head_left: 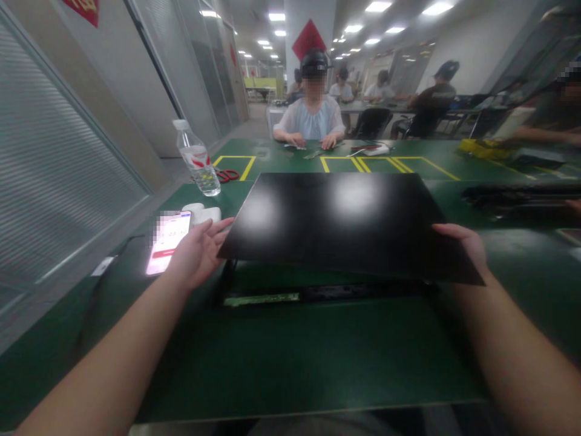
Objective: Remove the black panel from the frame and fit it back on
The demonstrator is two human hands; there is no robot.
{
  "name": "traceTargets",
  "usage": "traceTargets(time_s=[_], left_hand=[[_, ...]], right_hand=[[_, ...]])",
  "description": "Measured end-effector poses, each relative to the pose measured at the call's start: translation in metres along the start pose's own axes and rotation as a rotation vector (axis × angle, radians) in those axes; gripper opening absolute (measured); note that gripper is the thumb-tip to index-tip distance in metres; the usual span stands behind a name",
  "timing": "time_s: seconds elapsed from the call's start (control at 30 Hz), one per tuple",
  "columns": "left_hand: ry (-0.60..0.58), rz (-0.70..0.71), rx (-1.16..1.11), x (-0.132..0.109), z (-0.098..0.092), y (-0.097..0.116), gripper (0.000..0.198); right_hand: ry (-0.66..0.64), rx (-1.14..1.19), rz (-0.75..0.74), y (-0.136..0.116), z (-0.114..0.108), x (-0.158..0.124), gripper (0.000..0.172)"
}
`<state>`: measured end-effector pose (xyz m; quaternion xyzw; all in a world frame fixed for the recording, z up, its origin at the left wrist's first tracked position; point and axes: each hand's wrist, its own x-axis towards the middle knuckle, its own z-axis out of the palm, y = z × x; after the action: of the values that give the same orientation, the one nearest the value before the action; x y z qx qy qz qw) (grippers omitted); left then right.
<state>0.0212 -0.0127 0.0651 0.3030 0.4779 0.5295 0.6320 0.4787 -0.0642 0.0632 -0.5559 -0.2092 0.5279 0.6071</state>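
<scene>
A flat black glossy panel (336, 224) is held up at a tilt above the green table (299, 357), with two bright reflections on its face. My left hand (200, 251) grips its left edge, the fingers partly behind it. At the right edge my right hand (465, 242) holds the panel, thumb at the rim and the other fingers hidden underneath. Below the panel lies a black frame (336, 293) with a greenish strip (262, 299) along its near side; the panel covers most of it.
Left of the panel are a lit phone (170, 242), a white case (209, 215), a water bottle (198, 160) and red-handled scissors (228, 175). A person (313, 115) sits across the table. Dark parts (521, 197) lie at the right.
</scene>
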Motion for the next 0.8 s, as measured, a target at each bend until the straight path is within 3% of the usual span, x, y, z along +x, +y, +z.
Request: traceTargets(time_s=[0.1,0.27,0.47,0.53,0.7,0.8], left_hand=[[-0.014,-0.029,0.104,-0.002,-0.001,0.000,0.034],[0.003,-0.089,0.177,0.004,-0.010,-0.004,0.041],[-0.116,0.045,0.180,0.007,-0.019,0.000,0.054],[-0.111,0.109,0.178,0.006,-0.020,0.004,0.059],[-0.046,0.249,0.123,0.002,-0.019,0.012,0.058],[-0.001,0.286,0.078,0.001,-0.015,0.012,0.057]], right_hand=[[0.033,-0.020,0.167,-0.001,0.006,-0.002,0.020],[0.010,-0.081,0.192,0.004,0.012,0.004,0.020],[-0.057,-0.178,0.243,0.009,0.007,0.008,0.023],[-0.116,-0.226,0.203,0.009,0.007,0.007,0.026],[-0.179,-0.247,-0.071,0.009,0.010,0.008,0.028],[-0.179,-0.213,-0.115,0.010,0.009,0.013,0.032]])
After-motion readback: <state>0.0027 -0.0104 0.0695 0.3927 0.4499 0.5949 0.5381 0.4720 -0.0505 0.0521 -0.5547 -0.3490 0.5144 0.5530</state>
